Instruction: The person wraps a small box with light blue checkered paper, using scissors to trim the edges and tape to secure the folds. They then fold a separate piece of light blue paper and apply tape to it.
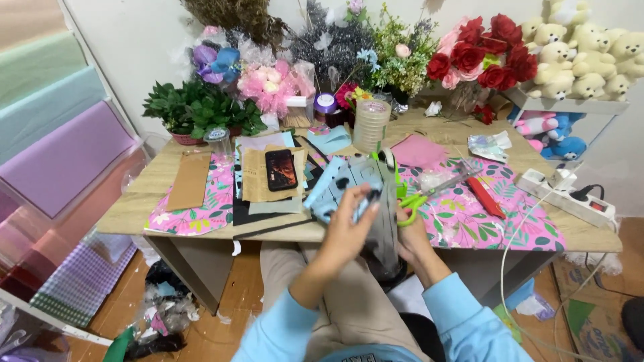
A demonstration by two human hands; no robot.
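Observation:
My left hand (349,228) holds up a sheet of light blue and black wrapping paper (349,181) over my lap, at the table's front edge. My right hand (410,231) grips green-handled scissors (410,201) right beside that sheet, partly hidden behind a clear dark film that hangs from it. Whether the blades touch the paper is hidden. Both arms wear light blue sleeves.
A wooden table (134,208) carries pink floral paper (469,214), a phone (280,169) on brown paper, a stack of clear cups (370,125) and a red tool (484,197). Flower bouquets (483,57) and plush bears (583,53) line the back. A power strip (570,198) sits right; paper rolls (54,134) stand left.

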